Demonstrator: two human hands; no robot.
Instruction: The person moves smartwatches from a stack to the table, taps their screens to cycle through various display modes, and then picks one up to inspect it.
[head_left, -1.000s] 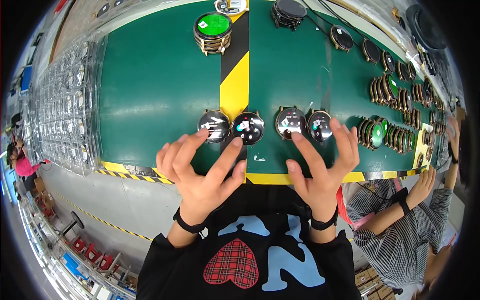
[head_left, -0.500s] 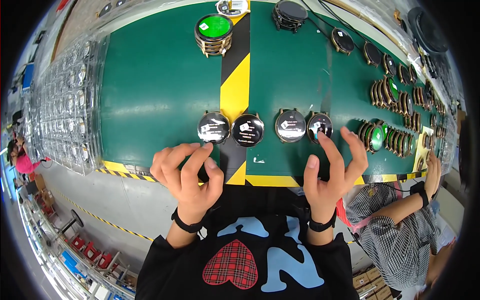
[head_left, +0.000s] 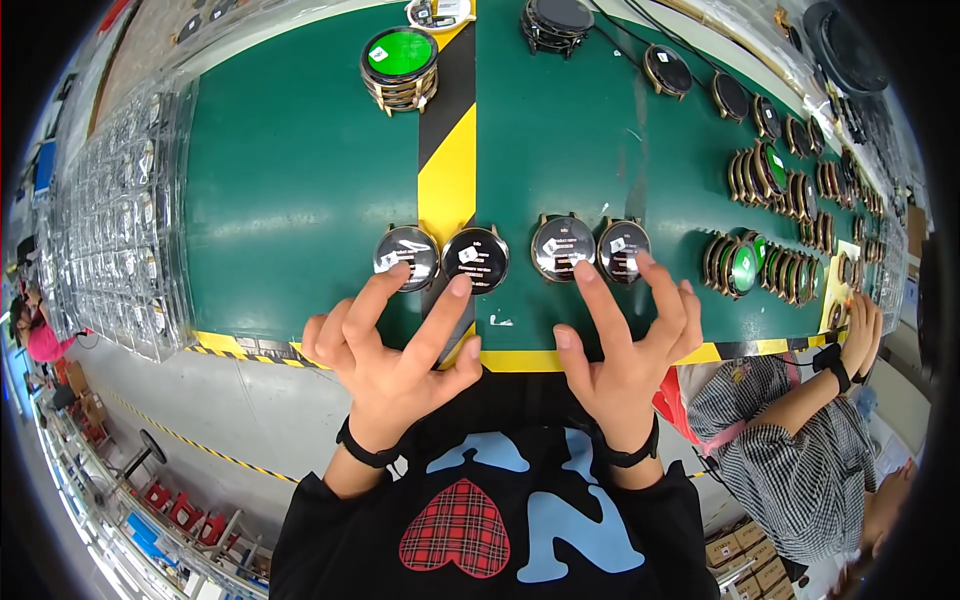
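Four round smartwatches without straps lie face up in a row, screens lit with text and small white stickers on them. My left hand [head_left: 395,345] has its fingers spread. One fingertip rests on the far-left smartwatch [head_left: 406,256], and the index fingertip meets the lower edge of the second smartwatch [head_left: 475,250]. Fingers also stretch out from my right hand [head_left: 630,350], one over the third smartwatch [head_left: 560,243] and another at the lower right of the fourth smartwatch [head_left: 620,245]. Neither hand grips anything.
A stack of gold-rimmed watches [head_left: 400,60] stands at the back left, a dark stack [head_left: 557,22] behind. Rows of watches [head_left: 740,265] fill the right side. Clear plastic trays [head_left: 120,210] line the left edge. A co-worker's hand [head_left: 860,335] is at far right.
The left hand has spread its fingers onto the two left watches. The right hand has shifted left and now reaches two watches instead of one. The whole view has slid slightly.
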